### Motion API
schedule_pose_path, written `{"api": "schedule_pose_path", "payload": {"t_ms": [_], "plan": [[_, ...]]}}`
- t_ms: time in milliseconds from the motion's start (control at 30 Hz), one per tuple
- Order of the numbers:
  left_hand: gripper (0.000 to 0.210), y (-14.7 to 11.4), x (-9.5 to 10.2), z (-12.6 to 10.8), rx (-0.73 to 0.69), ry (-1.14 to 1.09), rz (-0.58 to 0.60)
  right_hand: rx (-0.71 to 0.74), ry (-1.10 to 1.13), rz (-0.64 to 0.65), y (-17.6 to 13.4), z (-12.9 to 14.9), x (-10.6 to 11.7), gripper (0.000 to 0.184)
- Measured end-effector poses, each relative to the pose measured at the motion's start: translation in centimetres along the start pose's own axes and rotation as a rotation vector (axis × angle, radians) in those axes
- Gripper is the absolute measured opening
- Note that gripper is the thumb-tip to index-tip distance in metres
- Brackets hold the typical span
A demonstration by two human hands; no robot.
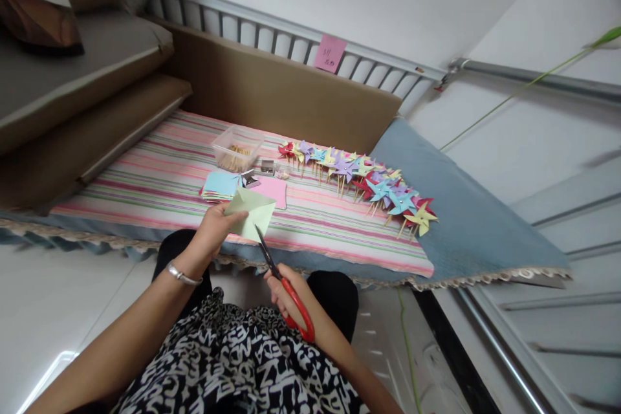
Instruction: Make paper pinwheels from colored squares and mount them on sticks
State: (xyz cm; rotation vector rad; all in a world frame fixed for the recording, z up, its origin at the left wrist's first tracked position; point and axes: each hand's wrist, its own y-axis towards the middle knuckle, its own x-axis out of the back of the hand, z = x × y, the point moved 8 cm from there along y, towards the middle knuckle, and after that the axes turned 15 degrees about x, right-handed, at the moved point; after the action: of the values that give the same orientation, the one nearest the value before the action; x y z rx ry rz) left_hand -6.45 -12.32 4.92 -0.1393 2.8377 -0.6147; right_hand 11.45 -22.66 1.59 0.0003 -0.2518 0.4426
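Note:
Pinched by its left side, a light green paper square is held over the front edge of the striped cloth by my left hand. Red-handled scissors are in my right hand, with the dark blades pointing up and left. Their tips meet the lower part of the paper. Just beyond the paper lie a stack of coloured sheets, blue on top, and some pink paper. A small dark metallic item rests between them.
Rows of paper pinwheels on sticks spread over the right of the striped cloth. Behind the papers stands a clear plastic box holding small sticks. A cardboard panel lines the back, and large flat cushions are piled at the left.

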Motion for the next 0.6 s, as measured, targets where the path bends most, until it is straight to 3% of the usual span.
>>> {"api": "schedule_pose_path", "payload": {"t_ms": [600], "plan": [[0.043,-0.3,-1.1,0.9,0.037,-0.001,0.054,0.004,0.008,-0.055,0.0,0.0,0.3,0.032]]}}
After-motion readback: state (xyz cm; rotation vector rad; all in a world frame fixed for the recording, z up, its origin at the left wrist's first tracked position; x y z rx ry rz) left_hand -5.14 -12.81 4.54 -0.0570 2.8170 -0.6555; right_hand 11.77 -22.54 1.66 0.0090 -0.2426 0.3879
